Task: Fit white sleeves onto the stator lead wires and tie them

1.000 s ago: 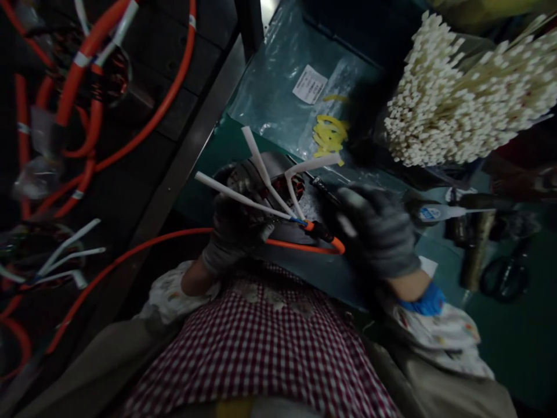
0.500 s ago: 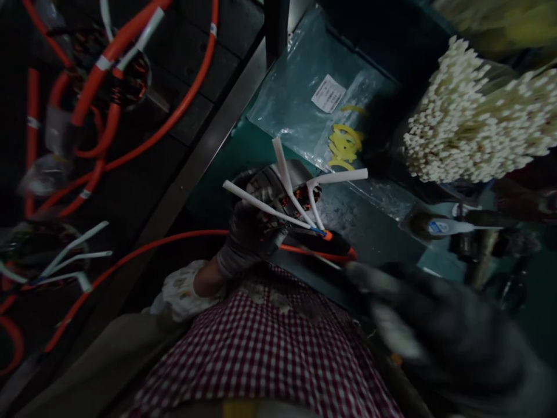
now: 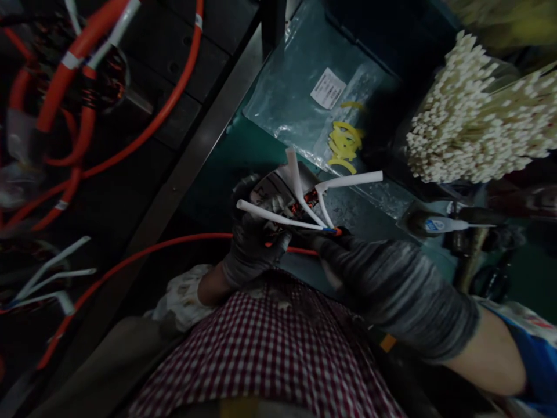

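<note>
A motor stator [image 3: 278,188] with a metal ring and copper windings sits tilted over the bench. My left hand [image 3: 252,244], in a dark grey glove, is wrapped round its near left side. White sleeved leads [image 3: 296,180] fan out from the end of an orange cable [image 3: 300,251], where a little blue shows. My right hand [image 3: 348,261], in a striped grey glove, is closed at that cable end, beside the stator's lower right. Its fingertips are partly hidden in dark shadow.
On the bench lie a clear plastic bag [image 3: 287,110] with a white label, yellow curved strips [image 3: 343,142] and a small glue bottle [image 3: 439,224]. A bundle of white-tipped sleeves [image 3: 452,128] stands right. More stators with orange cables [image 3: 174,104] lie left, beyond the metal edge [image 3: 195,157].
My right hand has moved left and up from the lower right to the cable end at the stator. My left hand stays on the stator. The view has shifted slightly.
</note>
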`<state>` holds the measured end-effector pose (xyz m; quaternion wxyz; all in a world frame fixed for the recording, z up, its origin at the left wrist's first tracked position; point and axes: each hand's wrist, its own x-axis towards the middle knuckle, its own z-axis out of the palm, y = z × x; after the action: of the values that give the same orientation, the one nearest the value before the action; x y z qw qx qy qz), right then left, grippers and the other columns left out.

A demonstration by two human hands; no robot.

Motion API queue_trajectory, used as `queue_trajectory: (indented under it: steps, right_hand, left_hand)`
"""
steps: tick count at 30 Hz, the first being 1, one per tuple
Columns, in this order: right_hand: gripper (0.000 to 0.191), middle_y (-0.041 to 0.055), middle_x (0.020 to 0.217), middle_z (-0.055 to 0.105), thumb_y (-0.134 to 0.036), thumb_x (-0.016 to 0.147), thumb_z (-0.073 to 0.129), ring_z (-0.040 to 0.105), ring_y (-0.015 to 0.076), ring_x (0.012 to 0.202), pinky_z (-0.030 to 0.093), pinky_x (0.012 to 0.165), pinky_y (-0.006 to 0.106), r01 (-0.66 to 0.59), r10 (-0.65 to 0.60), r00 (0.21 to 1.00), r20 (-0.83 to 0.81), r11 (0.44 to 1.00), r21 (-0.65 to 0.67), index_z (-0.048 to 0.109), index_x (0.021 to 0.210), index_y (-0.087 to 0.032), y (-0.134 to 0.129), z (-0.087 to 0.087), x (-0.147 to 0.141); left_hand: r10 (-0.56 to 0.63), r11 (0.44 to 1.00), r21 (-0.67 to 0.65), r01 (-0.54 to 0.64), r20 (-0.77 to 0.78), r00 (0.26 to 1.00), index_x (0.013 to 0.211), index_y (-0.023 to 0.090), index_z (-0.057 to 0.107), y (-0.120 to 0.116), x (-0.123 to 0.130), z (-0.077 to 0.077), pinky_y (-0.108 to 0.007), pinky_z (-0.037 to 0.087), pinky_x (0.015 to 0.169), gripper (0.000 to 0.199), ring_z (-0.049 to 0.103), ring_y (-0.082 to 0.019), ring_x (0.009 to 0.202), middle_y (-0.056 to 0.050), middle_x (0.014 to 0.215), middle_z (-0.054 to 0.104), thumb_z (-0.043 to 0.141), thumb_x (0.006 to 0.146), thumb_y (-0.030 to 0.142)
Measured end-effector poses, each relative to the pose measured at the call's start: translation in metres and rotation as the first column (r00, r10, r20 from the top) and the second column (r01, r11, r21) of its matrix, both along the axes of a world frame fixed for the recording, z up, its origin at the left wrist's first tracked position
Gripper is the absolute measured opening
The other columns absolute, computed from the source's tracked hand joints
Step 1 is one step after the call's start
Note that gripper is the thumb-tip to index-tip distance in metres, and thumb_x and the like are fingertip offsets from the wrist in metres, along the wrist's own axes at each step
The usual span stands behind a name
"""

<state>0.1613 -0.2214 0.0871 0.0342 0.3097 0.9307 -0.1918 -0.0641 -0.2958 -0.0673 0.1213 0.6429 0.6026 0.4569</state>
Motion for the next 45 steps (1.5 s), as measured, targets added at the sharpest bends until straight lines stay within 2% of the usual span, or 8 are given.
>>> queue_trajectory:
  steps: [3, 7, 14, 19, 26, 30, 36, 45]
  right_hand:
    - [0.04, 0.0082, 0.08, 0.087, -0.01, 0.104, 0.051, 0.08, 0.0274, 0.059, 0.058, 0.049, 0.035, -0.091, 0.099, 0.99, -0.098, 0.992, 0.085, 0.087, 0.122, -0.014, 0.011, -0.001, 0.0]
    - [0.041, 0.0073, 0.078, 0.086, -0.01, 0.102, 0.049, 0.078, 0.0249, 0.057, 0.057, 0.049, 0.033, -0.066, 0.069, 0.992, -0.101, 0.997, 0.027, 0.087, 0.115, -0.015, 0.014, 0.001, 0.001]
    - [0.042, 0.0059, 0.077, 0.085, -0.01, 0.102, 0.053, 0.074, 0.0243, 0.052, 0.049, 0.041, 0.033, -0.097, 0.096, 0.995, 0.038, 0.995, 0.01, 0.087, 0.125, -0.019, 0.009, -0.001, 0.002]
    - [0.045, 0.0078, 0.077, 0.085, -0.006, 0.1, 0.049, 0.079, 0.024, 0.056, 0.055, 0.046, 0.031, -0.083, 0.084, 0.995, -0.056, 0.996, 0.025, 0.087, 0.123, -0.012, 0.005, -0.004, 0.002]
    - [0.054, 0.0064, 0.067, 0.081, 0.0, 0.096, 0.039, 0.076, 0.0231, 0.049, 0.055, 0.042, 0.031, -0.056, 0.055, 0.989, -0.14, 0.998, -0.005, 0.088, 0.118, -0.005, 0.007, -0.004, 0.0]
    - [0.05, 0.0108, 0.082, 0.087, -0.003, 0.098, 0.045, 0.081, 0.0265, 0.06, 0.058, 0.048, 0.033, -0.075, 0.067, 0.99, -0.128, 0.996, -0.054, 0.087, 0.124, -0.008, 0.01, -0.009, 0.001]
    - [0.047, 0.0098, 0.084, 0.088, -0.01, 0.098, 0.051, 0.081, 0.027, 0.06, 0.058, 0.054, 0.035, -0.046, 0.032, 0.995, -0.097, 0.989, -0.139, 0.085, 0.131, -0.012, 0.015, -0.01, 0.009]
    - [0.038, 0.0022, 0.078, 0.086, -0.009, 0.098, 0.056, 0.079, 0.0222, 0.06, 0.053, 0.051, 0.032, -0.042, 0.021, 0.993, -0.116, 0.983, -0.176, 0.088, 0.115, -0.021, 0.022, -0.007, 0.007]
  left_hand:
    - [-0.009, 0.999, 0.042, 0.008, 0.032, 0.999, 0.161, 0.039, 0.048, 0.004, 0.005, 0.002, -0.067, 0.054, 0.13, 0.078, 0.057, -0.041, 0.157, -0.012, 0.175, 0.045, 0.085, 0.092, 0.042]
    - [-0.017, 0.999, 0.032, 0.015, 0.074, 0.997, 0.161, 0.035, 0.049, 0.003, 0.007, 0.002, -0.069, 0.055, 0.127, 0.072, 0.053, -0.044, 0.16, -0.014, 0.174, 0.043, 0.08, 0.096, 0.039]
    - [0.076, 0.995, -0.058, -0.078, -0.039, 0.996, 0.154, 0.036, 0.046, -0.009, 0.006, -0.008, -0.073, 0.059, 0.12, 0.076, 0.059, -0.047, 0.152, -0.016, 0.171, 0.047, 0.084, 0.093, 0.061]
    - [0.093, 0.993, -0.07, -0.095, -0.032, 0.995, 0.15, 0.032, 0.049, -0.011, 0.008, -0.015, -0.075, 0.057, 0.122, 0.081, 0.058, -0.048, 0.152, -0.018, 0.172, 0.045, 0.088, 0.089, 0.068]
    - [-0.028, 1.0, -0.002, 0.028, 0.061, 0.998, 0.162, 0.037, 0.046, -0.006, 0.005, -0.002, -0.074, 0.054, 0.126, 0.084, 0.048, -0.049, 0.162, -0.015, 0.175, 0.043, 0.091, 0.091, 0.041]
    - [-0.043, 0.996, -0.079, 0.044, 0.01, 0.999, 0.163, 0.04, 0.043, -0.008, -0.002, 0.004, -0.075, 0.052, 0.128, 0.081, 0.047, -0.047, 0.164, -0.013, 0.177, 0.041, 0.087, 0.095, 0.042]
    - [-0.021, 0.997, -0.074, 0.025, 0.054, 0.998, 0.148, 0.034, 0.062, -0.009, -0.002, -0.002, -0.076, 0.047, 0.133, 0.063, 0.045, -0.049, 0.166, -0.011, 0.178, 0.043, 0.09, 0.095, 0.054]
    - [0.025, 0.991, -0.131, -0.03, -0.037, 0.999, 0.156, 0.036, 0.054, -0.011, -0.002, 0.002, -0.074, 0.053, 0.127, 0.08, 0.051, -0.048, 0.16, -0.015, 0.178, 0.041, 0.091, 0.091, 0.063]
